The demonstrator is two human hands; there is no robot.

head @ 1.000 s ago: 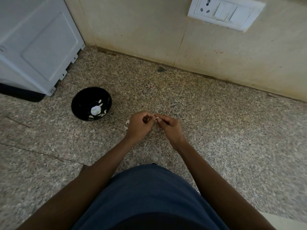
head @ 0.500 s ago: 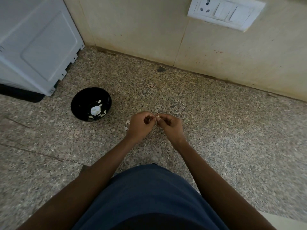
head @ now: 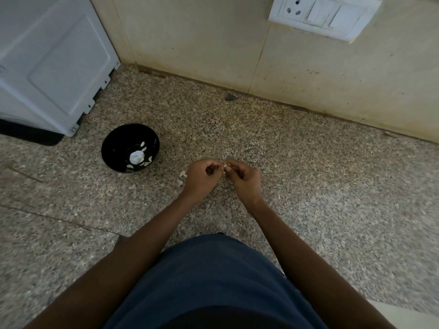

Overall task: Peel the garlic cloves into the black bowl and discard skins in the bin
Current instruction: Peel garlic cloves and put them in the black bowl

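Bowl on the counter, left of the hands, holding cloves. Behind and left of the bowl, an appliance against the wall. Switch plate on the wall, upper right. Left hand and right hand meeting at centre, fingertips touching around a clove (mostly hidden). Skins on the counter just left of the left hand.

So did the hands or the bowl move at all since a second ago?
Hardly anything changed. The left hand and right hand stayed together over the granite counter, fingertips pinching a small garlic clove, with only tiny finger shifts. Nothing was picked up or dropped. The black bowl with its peeled cloves stayed put, and so did the bits of skin beside the left hand.
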